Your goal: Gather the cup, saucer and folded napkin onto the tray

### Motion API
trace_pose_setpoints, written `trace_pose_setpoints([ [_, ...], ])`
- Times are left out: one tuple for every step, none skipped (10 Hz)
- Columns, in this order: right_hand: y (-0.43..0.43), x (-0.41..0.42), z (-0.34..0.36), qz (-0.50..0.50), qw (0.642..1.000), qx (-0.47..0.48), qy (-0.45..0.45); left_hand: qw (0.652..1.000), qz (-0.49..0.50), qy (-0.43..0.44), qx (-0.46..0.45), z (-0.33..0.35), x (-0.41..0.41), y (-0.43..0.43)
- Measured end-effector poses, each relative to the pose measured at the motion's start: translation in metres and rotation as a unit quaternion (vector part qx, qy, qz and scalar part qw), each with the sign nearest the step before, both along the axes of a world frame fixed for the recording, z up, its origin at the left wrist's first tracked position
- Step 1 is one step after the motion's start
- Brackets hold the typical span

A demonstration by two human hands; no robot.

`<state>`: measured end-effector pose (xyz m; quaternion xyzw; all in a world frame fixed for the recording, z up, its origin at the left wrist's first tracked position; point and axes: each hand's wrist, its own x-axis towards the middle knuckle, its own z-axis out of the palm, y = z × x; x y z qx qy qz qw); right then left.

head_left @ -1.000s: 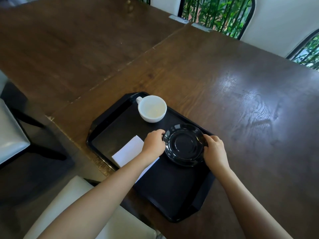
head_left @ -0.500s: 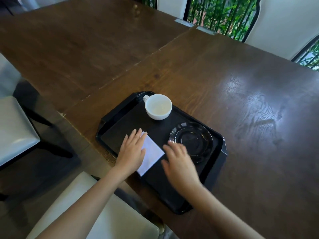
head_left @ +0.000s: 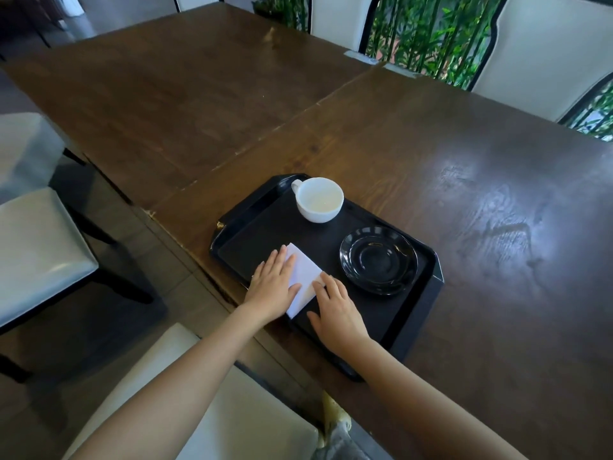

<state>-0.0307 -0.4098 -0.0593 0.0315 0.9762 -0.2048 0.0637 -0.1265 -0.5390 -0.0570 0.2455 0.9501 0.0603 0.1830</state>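
A black tray (head_left: 424, 297) lies at the near edge of the dark wooden table. On it stand a white cup (head_left: 320, 199) at the far corner and a black saucer (head_left: 378, 260) on the right side, apart from each other. A white folded napkin (head_left: 303, 277) lies flat on the tray's near left part. My left hand (head_left: 273, 287) rests flat on the napkin's left half, fingers spread. My right hand (head_left: 336, 310) lies flat at the napkin's right edge, fingertips touching it. Neither hand grips anything.
The wooden table (head_left: 464, 180) stretches far and right of the tray, with a seam to a second table (head_left: 185, 94) on the left. White-cushioned chairs (head_left: 36, 247) stand at the left and below me (head_left: 245, 423). Chair backs and green plants line the far side.
Both hands left the saucer, which stays on the tray's right side. They moved left to the napkin and now lie flat on it. The camera view has pulled back.
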Motion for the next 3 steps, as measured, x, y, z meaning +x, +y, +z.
trace_pose_setpoints([
  [0.006, 0.003, 0.010, 0.002, 0.999, -0.022, -0.038, 0.998, -0.008, -0.043, -0.053, 0.019, -0.005, 0.005],
  [0.024, 0.005, 0.031, -0.020, 0.993, -0.056, -0.098, 0.992, -0.030, -0.080, -0.095, 0.043, -0.010, 0.016],
  [0.048, 0.003, 0.056, -0.007, 0.981, -0.063, -0.182, 0.989, -0.059, -0.114, -0.078, 0.073, -0.017, 0.033],
])
